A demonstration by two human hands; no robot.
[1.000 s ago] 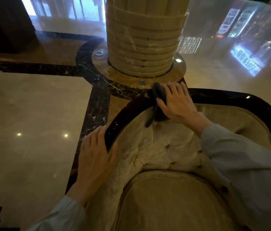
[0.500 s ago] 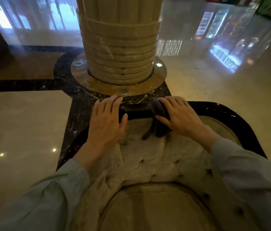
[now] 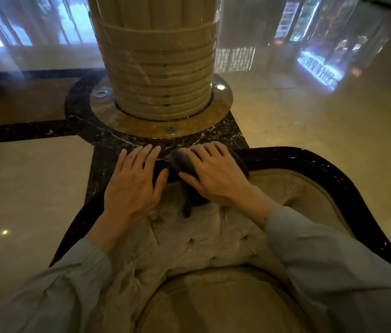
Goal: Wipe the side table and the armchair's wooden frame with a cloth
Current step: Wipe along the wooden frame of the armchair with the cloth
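While the right hand (image 3: 216, 175) presses a dark grey cloth (image 3: 182, 162) flat against the top rail of the armchair's wooden frame (image 3: 309, 162), palm down with fingers spread over the fabric rather than clenched, the left hand (image 3: 133, 186) has come up from the side of the frame, where it rested a second ago, and now lies open and flat just beside the cloth, holding nothing. A tail of the cloth hangs below the right palm onto the tufted back cushion (image 3: 201, 239). The view has also swung so that the rail's centre sits straight ahead, with the ribbed marble column (image 3: 161, 68) beyond both sets of fingertips.

With the bracing hand brought in close, the person seems to be steadying the chair at the very spot being rubbed, so the work is probably on the middle of the back rail. The glossy curve running away past the right wrist looks still to be covered. No side table is visible, so that part of the job cannot be judged.
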